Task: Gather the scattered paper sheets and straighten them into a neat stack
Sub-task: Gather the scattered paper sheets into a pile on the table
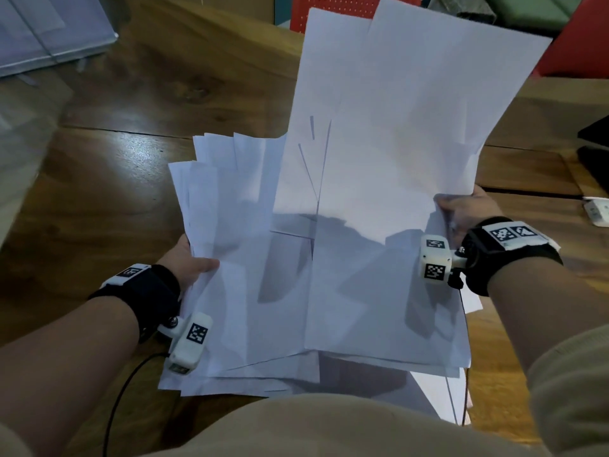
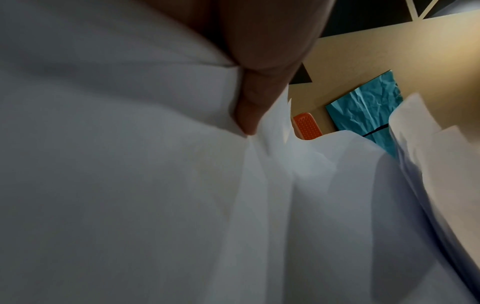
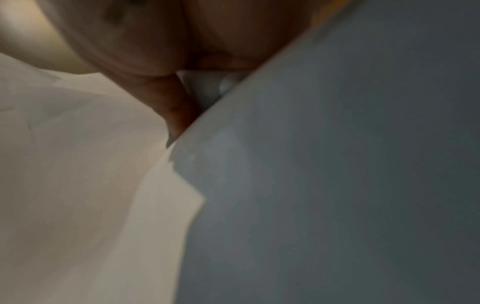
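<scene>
A loose, fanned bundle of white paper sheets (image 1: 329, 225) is held up over the wooden table (image 1: 115, 192), its edges uneven and its top sheets rising toward the far side. My left hand (image 1: 191, 263) grips the bundle's left edge, thumb on top. My right hand (image 1: 461, 212) grips the right edge, thumb over the sheets. In the left wrist view a thumb (image 2: 259, 92) presses into the white paper (image 2: 155, 185). The right wrist view shows a thumb (image 3: 176, 111) against paper (image 3: 337, 164), all blurred. The fingers under the sheets are hidden.
A clear plastic folder (image 1: 49, 31) lies at the table's far left. Red chairs (image 1: 349, 8) stand behind the table. A dark object (image 1: 596, 150) and a small white device (image 1: 598, 212) sit at the right edge. A black cable (image 1: 122, 397) trails from my left wrist.
</scene>
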Demonstrator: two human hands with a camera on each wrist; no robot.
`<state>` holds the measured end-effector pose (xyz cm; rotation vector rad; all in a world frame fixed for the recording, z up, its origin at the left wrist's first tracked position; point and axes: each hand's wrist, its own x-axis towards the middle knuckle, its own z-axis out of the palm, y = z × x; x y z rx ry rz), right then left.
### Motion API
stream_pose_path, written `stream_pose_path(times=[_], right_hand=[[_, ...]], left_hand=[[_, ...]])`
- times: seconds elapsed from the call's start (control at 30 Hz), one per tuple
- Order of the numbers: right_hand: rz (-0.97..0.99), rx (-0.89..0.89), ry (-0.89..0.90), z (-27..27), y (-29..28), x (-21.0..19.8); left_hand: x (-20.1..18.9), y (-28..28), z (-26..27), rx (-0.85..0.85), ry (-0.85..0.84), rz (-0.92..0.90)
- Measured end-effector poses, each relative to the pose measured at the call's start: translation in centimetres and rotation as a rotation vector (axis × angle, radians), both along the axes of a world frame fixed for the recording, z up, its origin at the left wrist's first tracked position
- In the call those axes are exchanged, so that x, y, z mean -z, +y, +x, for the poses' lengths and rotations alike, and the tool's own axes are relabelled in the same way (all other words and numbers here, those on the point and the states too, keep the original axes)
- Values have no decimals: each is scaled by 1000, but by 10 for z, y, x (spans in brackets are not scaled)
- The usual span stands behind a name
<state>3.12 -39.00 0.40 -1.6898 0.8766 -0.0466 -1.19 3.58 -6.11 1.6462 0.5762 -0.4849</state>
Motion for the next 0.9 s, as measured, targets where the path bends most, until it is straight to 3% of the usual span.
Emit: stream_pose_path(times=[0.2, 0.3, 0.57, 0.9], right_hand=[[-101, -14, -49, 9, 20, -44], [-136, -10, -122, 19, 12, -53], [-293, 21, -91, 34, 5, -77], [-158, 221, -253, 55, 8, -104]], left_hand=[[2, 1, -1, 5, -8, 4], [4, 4, -2, 3, -10, 14], [0, 1, -1, 16, -26, 66], [7, 3, 1, 28, -34, 96]])
